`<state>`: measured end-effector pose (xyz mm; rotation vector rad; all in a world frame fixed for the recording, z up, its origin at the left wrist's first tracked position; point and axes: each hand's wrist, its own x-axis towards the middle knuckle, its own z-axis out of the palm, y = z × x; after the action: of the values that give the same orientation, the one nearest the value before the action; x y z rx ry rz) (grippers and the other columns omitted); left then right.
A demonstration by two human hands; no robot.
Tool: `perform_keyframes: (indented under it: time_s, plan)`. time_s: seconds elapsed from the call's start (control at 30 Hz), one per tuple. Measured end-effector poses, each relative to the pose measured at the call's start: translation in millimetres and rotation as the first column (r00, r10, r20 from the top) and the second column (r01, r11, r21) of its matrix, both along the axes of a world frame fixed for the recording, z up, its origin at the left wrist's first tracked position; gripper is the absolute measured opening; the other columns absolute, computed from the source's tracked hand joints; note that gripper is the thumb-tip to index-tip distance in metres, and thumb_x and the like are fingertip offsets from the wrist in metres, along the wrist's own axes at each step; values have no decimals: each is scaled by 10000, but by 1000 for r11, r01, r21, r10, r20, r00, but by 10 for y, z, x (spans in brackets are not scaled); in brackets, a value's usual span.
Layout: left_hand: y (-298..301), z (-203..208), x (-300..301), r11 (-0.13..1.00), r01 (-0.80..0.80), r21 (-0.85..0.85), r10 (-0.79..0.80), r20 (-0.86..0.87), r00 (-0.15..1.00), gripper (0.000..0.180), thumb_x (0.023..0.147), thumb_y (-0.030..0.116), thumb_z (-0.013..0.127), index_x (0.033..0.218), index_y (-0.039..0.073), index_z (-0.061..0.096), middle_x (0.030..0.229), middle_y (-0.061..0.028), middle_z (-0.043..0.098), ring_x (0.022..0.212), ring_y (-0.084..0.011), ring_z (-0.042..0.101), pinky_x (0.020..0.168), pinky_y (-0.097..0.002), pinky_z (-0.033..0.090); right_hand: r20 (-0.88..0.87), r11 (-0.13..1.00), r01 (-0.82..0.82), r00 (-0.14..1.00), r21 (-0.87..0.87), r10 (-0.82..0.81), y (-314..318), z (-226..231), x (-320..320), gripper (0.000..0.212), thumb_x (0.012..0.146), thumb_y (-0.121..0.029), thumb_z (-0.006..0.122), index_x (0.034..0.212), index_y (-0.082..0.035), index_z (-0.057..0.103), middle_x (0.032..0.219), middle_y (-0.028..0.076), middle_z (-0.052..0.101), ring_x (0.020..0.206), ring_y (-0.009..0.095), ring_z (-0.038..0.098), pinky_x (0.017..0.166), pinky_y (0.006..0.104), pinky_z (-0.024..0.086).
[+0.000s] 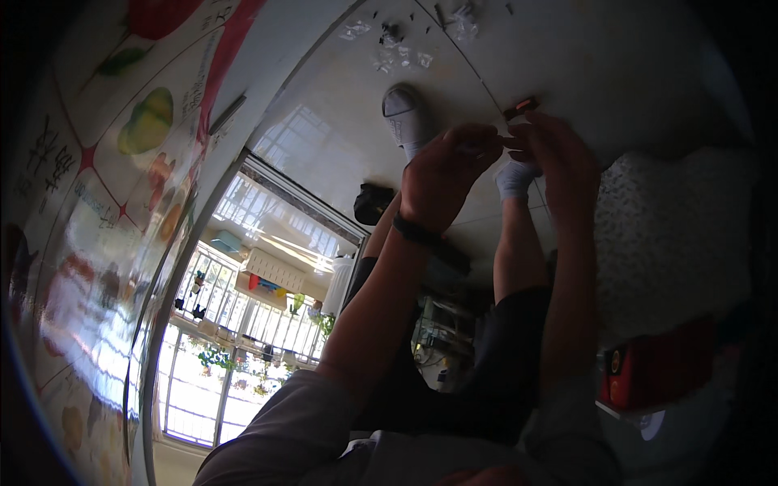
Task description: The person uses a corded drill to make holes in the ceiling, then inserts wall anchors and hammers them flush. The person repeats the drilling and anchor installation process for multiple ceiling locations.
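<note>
curling left hand [446, 174] and right hand [565, 158] nearly fingertip to fingertip, perhaps pinching something between, too dim to tell. showing just beyond the right, the nearer hand, a dark, red-topped block [521, 108], apparently on pale floor [583, 61], slanting lengthwise away and rightward.

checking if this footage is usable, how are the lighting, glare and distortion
Head view throughout: the window is blown out white; glare streaks the glossy printed surface; the left hand and right hand sit in dim light, fine detail murky; straight edges bow toward a dark rim.
</note>
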<state>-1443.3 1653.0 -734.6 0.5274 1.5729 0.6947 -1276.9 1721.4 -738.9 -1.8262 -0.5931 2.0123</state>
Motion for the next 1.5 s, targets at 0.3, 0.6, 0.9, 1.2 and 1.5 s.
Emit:
perform_keyframes:
  time_s: [0.3,0.6,0.9,1.2,1.5]
  plan:
    - [-57,-66,-26,956,-145,-254,278,639,717,317,1044,180,493,1168,-77,630,1102,-165,673,1014,-263,665,890,-369,533,354,860,-401,891,317,285,-449,297,-119,119,940,-80,702,1054,-47,713,874,108,749,742,225,740,657,340,572]
    - [-46,-47,-10,906,-42,-420,285,536,795,235,1029,193,574,1069,-13,681,919,-63,673,785,-132,596,711,-283,481,465,614,-646,759,454,455,-266,271,-26,111,839,-88,772,936,-75,720,785,92,689,699,280,701,598,362,539]
    - [-26,-62,73,855,-85,-512,404,552,729,270,1059,249,558,1090,-5,644,900,-46,624,746,-111,536,657,-257,426,257,788,-491,870,371,421,-142,225,113,153,822,-115,813,955,-71,749,815,62,715,723,156,708,644,308,538]
    - [52,-42,98,764,-247,-596,623,581,524,295,1082,300,521,872,92,518,751,14,445,610,-90,384,543,-250,316,356,864,-478,844,159,401,-211,-1160,233,170,905,-184,684,1020,-64,722,901,107,743,828,233,732,746,355,565]
    - [-59,-120,64,738,-368,-566,641,417,644,398,1101,335,461,762,131,424,652,36,333,536,-89,304,493,-262,251,746,593,-661,649,459,147,785,-2312,-817,357,777,-115,754,1131,-101,715,1161,123,673,1107,276,639,915,416,539]
